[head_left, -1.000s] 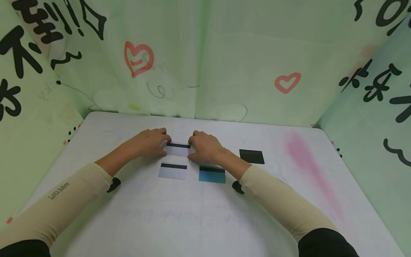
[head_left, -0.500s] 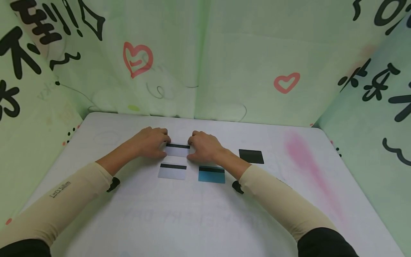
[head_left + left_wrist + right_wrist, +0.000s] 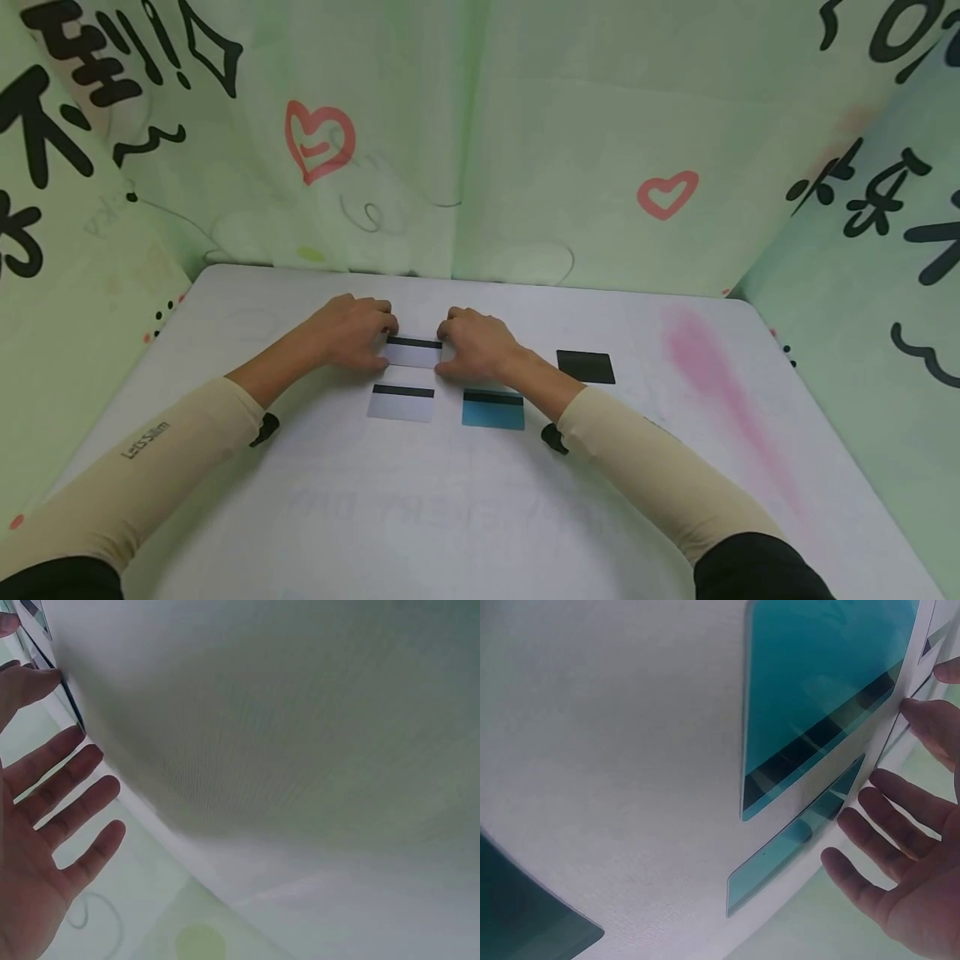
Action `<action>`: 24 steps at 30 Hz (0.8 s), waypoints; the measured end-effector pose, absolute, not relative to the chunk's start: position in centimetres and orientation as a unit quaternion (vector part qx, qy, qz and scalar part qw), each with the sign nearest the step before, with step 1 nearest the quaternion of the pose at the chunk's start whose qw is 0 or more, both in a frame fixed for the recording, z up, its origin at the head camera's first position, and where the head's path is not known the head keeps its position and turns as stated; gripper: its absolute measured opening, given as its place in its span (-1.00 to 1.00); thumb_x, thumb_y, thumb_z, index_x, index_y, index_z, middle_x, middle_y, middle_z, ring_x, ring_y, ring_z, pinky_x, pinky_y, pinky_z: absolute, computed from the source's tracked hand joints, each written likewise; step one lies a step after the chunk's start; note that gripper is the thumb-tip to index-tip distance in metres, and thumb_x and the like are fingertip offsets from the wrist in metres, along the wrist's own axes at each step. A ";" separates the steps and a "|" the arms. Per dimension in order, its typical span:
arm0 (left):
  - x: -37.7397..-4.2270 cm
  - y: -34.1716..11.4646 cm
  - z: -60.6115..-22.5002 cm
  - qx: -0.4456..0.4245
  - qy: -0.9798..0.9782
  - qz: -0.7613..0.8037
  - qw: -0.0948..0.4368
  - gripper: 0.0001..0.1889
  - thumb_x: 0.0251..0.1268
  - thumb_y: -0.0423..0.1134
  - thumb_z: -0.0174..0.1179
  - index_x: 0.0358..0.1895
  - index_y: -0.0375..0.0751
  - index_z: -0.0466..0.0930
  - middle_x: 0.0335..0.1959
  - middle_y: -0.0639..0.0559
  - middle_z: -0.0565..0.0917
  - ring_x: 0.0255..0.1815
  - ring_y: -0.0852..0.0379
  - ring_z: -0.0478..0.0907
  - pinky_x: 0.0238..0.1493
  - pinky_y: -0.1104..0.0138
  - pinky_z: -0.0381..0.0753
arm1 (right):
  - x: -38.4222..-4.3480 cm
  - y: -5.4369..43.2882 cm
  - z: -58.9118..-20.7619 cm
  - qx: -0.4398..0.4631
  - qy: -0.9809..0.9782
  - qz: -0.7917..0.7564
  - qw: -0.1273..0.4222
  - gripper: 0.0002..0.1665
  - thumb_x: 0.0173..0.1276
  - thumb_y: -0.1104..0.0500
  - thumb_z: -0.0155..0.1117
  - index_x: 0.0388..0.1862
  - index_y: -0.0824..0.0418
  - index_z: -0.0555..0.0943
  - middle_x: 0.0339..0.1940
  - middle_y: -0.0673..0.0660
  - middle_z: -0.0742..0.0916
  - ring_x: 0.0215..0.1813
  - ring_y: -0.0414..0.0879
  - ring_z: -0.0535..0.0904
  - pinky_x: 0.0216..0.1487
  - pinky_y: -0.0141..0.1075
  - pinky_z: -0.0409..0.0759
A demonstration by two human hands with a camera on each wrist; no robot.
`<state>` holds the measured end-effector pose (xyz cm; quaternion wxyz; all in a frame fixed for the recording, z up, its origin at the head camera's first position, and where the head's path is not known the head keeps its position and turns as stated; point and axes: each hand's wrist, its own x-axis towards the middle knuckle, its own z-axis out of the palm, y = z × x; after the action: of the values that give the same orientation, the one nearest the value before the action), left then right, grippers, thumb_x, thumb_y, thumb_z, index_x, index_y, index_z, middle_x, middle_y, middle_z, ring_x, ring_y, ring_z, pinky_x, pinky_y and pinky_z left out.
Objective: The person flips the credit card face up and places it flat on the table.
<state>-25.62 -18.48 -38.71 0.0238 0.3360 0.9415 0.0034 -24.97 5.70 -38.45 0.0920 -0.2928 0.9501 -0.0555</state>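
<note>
Both hands reach to a white card with a black stripe (image 3: pixel 414 357), flat on the table. My left hand (image 3: pixel 351 335) has its thumb and a finger at the card's left edge; the left wrist view shows its other fingers straight and spread. On the right edge, the thumb and a fingertip of my right hand (image 3: pixel 477 346) touch the corners, the remaining fingers extended. Nearer me lie a second white striped card (image 3: pixel 401 406) and a blue striped card (image 3: pixel 492 412). Another bluish card (image 3: pixel 791 844) shows beside the right fingers in the right wrist view, mostly hidden from the head view.
A black card (image 3: pixel 585 367) lies to the right of the right hand. The white table (image 3: pixel 480 517) carries a pink smear on its right side. Green fabric walls (image 3: pixel 555 125) with drawn hearts and lettering enclose the back and both sides.
</note>
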 end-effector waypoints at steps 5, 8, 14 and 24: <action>-25.7 -18.6 -38.8 0.337 0.941 0.004 0.020 -0.57 0.05 0.07 0.45 -0.04 -0.07 0.74 -0.20 0.08 0.61 -0.28 0.10 0.53 -0.23 0.15 0.48 | -25.0 5.8 -38.6 -0.291 0.950 -0.059 0.094 -0.37 0.31 -0.14 0.46 0.26 0.15 0.69 0.15 0.09 0.67 0.11 -0.05 0.60 0.09 -0.08 0.67; -25.7 -18.7 -38.9 0.338 0.941 0.009 0.015 -0.56 0.04 0.09 0.44 -0.05 -0.06 0.74 -0.21 0.09 0.61 -0.28 0.11 0.53 -0.25 0.16 0.47 | -25.1 5.8 -38.6 -0.288 0.951 -0.065 0.096 -0.36 0.30 -0.15 0.47 0.26 0.14 0.68 0.17 0.09 0.67 0.12 -0.04 0.60 0.08 -0.08 0.67; -25.8 -19.0 -39.0 0.333 0.942 0.023 0.014 -0.54 0.04 0.10 0.42 -0.02 -0.05 0.73 -0.15 0.10 0.64 -0.23 0.12 0.56 -0.23 0.17 0.48 | -25.4 6.0 -38.9 -0.279 0.952 -0.081 0.095 -0.37 0.28 -0.16 0.50 0.24 0.11 0.70 0.19 0.09 0.67 0.15 -0.03 0.59 0.07 -0.08 0.67; -25.8 -19.4 -39.2 0.328 0.943 0.053 0.020 -0.54 0.05 0.08 0.39 0.02 -0.03 0.72 -0.11 0.12 0.65 -0.23 0.14 0.54 -0.18 0.14 0.50 | -25.5 6.1 -39.1 -0.281 0.951 -0.093 0.088 -0.37 0.23 -0.19 0.53 0.20 0.08 0.72 0.15 0.08 0.68 0.07 -0.05 0.58 -0.01 -0.08 0.66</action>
<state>-25.75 -19.40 -39.22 0.0201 0.3275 0.9432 0.0525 -25.53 6.14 -39.14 0.0879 -0.2812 0.9510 -0.0934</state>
